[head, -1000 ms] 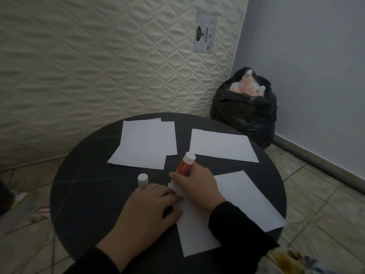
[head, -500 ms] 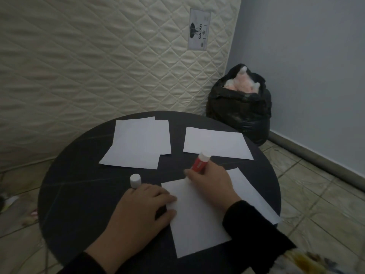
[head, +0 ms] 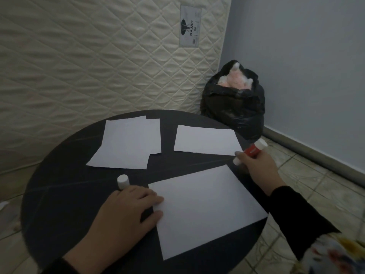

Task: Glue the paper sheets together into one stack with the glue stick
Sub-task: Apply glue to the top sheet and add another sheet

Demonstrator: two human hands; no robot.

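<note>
The task looks to be in an early stage: no full stack is built. On the table (head: 59,194), the near sheet (head: 205,210) lies alone under the person's hands. Beyond it, on the far left, two sheets (head: 128,143) overlap, though whether they are glued cannot be told. To the right of the two sheets lies a single sheet (head: 205,140), apart from the rest. So, at a guess, the single sheet and the near sheet are yet to be joined to the others.

The left hand (head: 126,212) lies flat, palm down, fingers spread, its fingertips pressing the near sheet's left edge to hold it. It grasps nothing. The cap (head: 123,181) stands just beyond the left hand, touching or nearly touching a finger.

The right hand (head: 256,167) is past the near sheet's far right corner, fingers wrapped around the glue stick (head: 250,152), whose white lower end points down-left toward the table. Whether that end touches anything cannot be told.
</note>
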